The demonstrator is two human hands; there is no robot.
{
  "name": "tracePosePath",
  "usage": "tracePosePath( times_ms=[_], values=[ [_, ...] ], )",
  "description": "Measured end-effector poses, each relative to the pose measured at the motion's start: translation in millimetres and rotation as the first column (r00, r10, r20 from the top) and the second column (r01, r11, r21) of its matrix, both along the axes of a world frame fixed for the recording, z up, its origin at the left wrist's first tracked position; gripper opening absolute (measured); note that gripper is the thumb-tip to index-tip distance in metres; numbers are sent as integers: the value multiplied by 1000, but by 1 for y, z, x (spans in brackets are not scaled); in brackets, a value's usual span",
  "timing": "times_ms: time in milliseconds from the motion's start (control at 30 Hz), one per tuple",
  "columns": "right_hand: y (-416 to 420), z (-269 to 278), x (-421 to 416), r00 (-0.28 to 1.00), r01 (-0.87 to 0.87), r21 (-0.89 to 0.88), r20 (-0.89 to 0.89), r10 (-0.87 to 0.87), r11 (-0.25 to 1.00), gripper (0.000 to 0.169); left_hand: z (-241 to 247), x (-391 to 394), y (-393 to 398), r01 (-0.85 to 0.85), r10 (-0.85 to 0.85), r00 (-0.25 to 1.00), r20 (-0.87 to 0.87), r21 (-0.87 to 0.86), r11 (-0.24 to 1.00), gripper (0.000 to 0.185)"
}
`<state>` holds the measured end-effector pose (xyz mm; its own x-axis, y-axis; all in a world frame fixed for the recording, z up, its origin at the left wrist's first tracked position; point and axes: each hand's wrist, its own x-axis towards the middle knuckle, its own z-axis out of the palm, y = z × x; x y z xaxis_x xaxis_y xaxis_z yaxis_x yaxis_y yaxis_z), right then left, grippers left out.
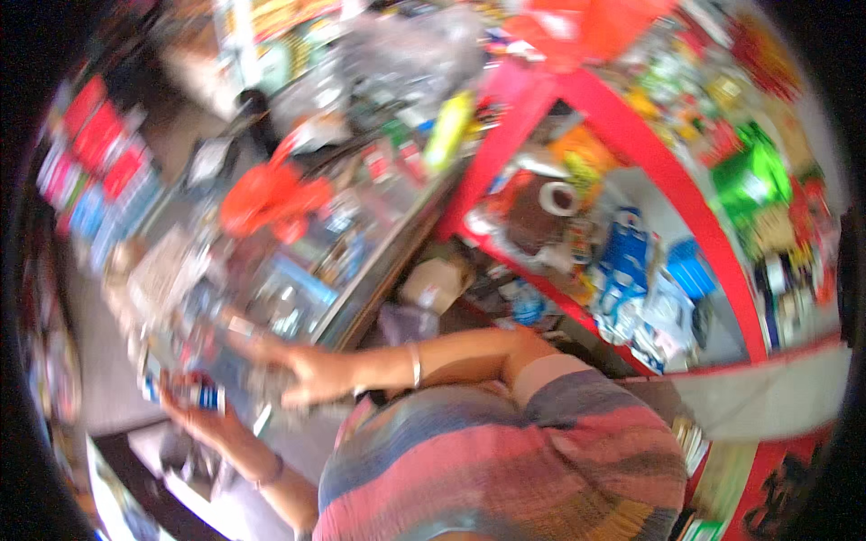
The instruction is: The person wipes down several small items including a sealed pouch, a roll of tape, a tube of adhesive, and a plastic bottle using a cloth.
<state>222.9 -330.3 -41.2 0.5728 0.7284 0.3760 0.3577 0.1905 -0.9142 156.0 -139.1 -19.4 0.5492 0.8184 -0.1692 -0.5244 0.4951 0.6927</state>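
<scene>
My left hand (203, 416), low at the left, is closed around small blue-and-white packets (206, 397). Above and to the right of it, my right hand (304, 368) reaches left over the counter's end with its fingers stretched out; blur hides whether anything small touches the fingertips. A bracelet sits on the right wrist. Beyond the hands lies a glass-topped display counter (399, 253) with small goods in and on it. A crumpled red plastic bag (270, 199) rests on the glass. A tan cardboard piece (166, 274) is beyond my left hand.
A red-framed shelf unit (683, 196) with packaged goods stands at the right, near my right elbow. Blue-and-white packs (626, 250) lie inside it. Grey clear plastic wrapping (413, 54) covers the counter's far part. Stacked red packs (101, 135) stand at the far left.
</scene>
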Motion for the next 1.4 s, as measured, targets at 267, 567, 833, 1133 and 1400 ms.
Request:
tracePosePath(
  times_ms=[267, 567, 833, 1133, 1400],
  values=[
    [60, 16, 36, 695, 480, -200, 681, -231, 854, 55, -9, -17, 3, 133, -132, 990, 51, -17, 991, 32],
    [-18, 45, 20, 962, 163, -201, 251, -111, 966, 36, -3, 46, -93, 449, -462, 885, 58, 155, 880, 42],
    [-174, 82, 40, 821, 547, 4, 194, -537, 837, 34, 57, 96, -235, 696, -775, 627, -76, 502, 514, 48],
    [-362, 124, 58, 458, 857, 224, 80, -885, 464, 58, 113, 148, -421, 535, -840, 474, -265, 844, 36, 52],
    [-492, 179, 40, 272, 938, 211, 47, -961, 276, 67, 163, 172, -536, 147, -904, 356, -236, 970, -195, 59]
  ],
)
